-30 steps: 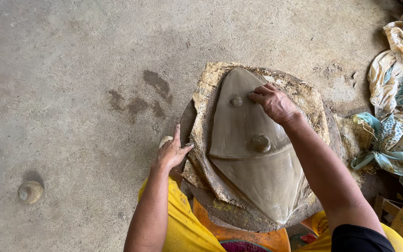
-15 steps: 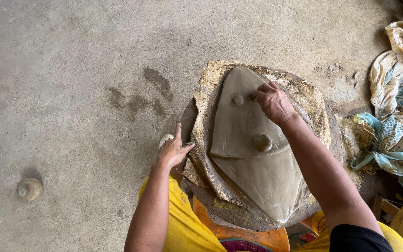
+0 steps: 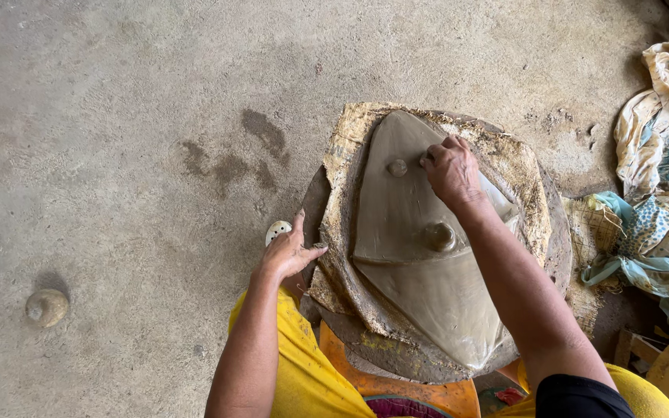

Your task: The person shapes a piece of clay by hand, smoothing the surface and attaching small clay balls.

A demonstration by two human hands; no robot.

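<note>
- Sitting at lower left of the frame, a small rounded stone (image 3: 46, 306) lies alone on the rough concrete floor (image 3: 118, 116); it looks hard and dense.
- Left of centre, the left hand (image 3: 288, 254) rests with fingers spread on the rim of the round board (image 3: 555, 232), holding nothing; a small pale perforated disc (image 3: 277, 231) lies just beside it.
- At centre, the wet clay slab (image 3: 420, 294), shield-shaped with two raised knobs, lies on coarse burlap (image 3: 524, 174); I judge it soft, heavy, slippery and easily dented, best lifted by the burlap.
- The right hand (image 3: 451, 170) presses its curled fingertips into the slab's upper part.
- At right, crumpled patterned cloth (image 3: 660, 193).
</note>
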